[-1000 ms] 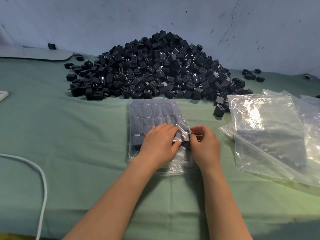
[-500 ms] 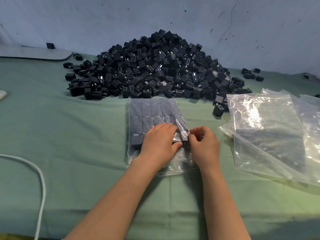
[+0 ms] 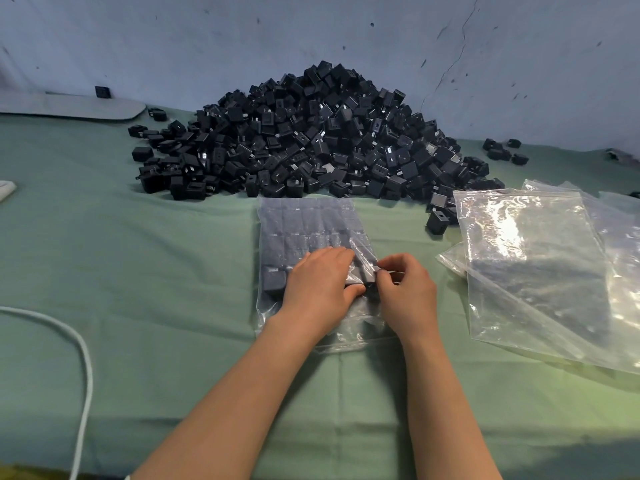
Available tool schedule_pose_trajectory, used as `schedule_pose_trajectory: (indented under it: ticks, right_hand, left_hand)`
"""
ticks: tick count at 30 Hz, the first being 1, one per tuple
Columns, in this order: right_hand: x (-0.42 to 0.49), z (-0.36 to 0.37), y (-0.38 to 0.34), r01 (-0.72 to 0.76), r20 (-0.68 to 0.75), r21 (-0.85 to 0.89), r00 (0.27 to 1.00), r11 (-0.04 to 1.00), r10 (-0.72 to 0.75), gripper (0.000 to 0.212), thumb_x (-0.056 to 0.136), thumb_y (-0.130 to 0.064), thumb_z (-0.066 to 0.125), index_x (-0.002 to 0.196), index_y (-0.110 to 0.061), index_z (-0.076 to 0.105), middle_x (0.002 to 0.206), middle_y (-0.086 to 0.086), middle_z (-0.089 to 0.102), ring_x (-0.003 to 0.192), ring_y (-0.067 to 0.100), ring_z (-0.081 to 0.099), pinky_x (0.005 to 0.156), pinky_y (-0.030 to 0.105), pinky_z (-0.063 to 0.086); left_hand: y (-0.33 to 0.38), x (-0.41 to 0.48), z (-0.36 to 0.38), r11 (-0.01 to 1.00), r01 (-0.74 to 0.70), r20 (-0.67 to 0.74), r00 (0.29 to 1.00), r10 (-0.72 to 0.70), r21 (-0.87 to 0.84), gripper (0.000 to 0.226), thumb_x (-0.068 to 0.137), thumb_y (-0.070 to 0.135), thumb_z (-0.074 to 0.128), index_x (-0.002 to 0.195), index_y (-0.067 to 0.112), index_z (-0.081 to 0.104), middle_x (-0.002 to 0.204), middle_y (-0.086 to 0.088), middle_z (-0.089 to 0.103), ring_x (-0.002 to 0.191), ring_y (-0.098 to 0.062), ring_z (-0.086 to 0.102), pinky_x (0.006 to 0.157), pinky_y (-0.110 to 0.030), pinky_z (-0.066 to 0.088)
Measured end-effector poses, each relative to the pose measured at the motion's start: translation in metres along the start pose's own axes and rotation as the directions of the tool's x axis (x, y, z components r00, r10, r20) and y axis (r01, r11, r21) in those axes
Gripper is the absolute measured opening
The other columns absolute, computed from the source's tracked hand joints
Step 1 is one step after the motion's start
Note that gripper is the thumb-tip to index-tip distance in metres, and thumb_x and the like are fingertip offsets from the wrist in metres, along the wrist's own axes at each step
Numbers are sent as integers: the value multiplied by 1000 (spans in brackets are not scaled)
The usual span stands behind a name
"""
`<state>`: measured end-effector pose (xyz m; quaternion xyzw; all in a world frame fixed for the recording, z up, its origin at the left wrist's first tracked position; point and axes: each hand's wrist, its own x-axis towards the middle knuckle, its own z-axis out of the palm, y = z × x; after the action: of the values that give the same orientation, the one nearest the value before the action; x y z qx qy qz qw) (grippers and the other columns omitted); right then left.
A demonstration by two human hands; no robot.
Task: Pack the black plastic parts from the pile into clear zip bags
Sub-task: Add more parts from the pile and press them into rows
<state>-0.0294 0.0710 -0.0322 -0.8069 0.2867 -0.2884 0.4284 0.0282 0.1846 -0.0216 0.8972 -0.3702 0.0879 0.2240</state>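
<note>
A big pile of black plastic parts (image 3: 318, 133) lies on the green cloth against the wall. In front of it lies a clear zip bag (image 3: 308, 226) holding neat rows of black parts. My left hand (image 3: 320, 289) lies flat on the bag's near rows, fingers straight, thumb at a part's front edge. My right hand (image 3: 405, 292) pinches the bag's film at its right edge beside the last row. The bag's near end is hidden under both hands.
A stack of empty clear zip bags (image 3: 540, 268) lies to the right. Loose black parts (image 3: 438, 221) sit beside it and several more (image 3: 502, 150) at the far right. A white cable (image 3: 83, 358) curves at the left. A grey board (image 3: 69, 105) rests by the wall.
Both hands stay on the bag; my right fingers have shifted slightly along its right edge. Nothing else has moved.
</note>
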Motion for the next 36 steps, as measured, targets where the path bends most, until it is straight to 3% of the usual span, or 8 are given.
schedule_pose_trajectory:
  ticks: [7,11,16,21,31,36]
  right_hand:
    - [-1,1,0,6,7,11,1000,1000,-6,13,89,-5,55,95,-14,63,90,-2,64,82,16,60,78,26,46]
    - [-2,1,-1,19,11,-11,1000,1000,-19,20,89,-6,53,104,-16,62,98,-4,62,81,16,58,77,26,44]
    - [-2,1,0,12,37,-46,999,999,-10,24,88,-5,52,100,-19,67,94,-5,67,81,15,60,73,23,40]
    - [-4,1,-1,21,40,-27,999,999,-20,24,88,-4,51,97,-20,67,99,-3,68,87,17,62,78,26,45]
    - [-4,0,1,29,45,-25,999,999,-27,22,89,-6,53,101,-19,65,106,2,66,88,18,62,81,27,45]
    - [-4,1,1,12,41,-20,999,1000,-12,24,89,-5,52,104,-17,66,107,3,67,89,18,63,83,28,47]
  left_hand:
    - [0,-1,1,1000,7,-5,1000,-7,-6,40,89,45,57,120,21,50,121,8,55,116,-15,48,89,-28,38]
    - [-2,0,4,1000,19,29,999,-19,12,52,90,46,56,133,19,44,149,3,35,134,-18,35,103,-32,33]
    - [-2,0,4,1000,-2,-6,1000,2,20,41,89,46,56,120,20,49,126,7,52,120,-15,45,88,-29,38]
    - [0,0,4,1000,3,-20,1000,-3,3,38,89,45,57,118,20,51,121,7,54,116,-14,47,87,-28,39]
    - [-3,1,0,1000,5,42,999,-5,-7,43,90,45,56,123,20,49,127,7,50,122,-15,43,91,-30,39]
    - [-10,3,-7,999,-9,159,987,17,-47,49,93,38,53,136,19,43,148,4,36,138,-16,29,107,-34,31]
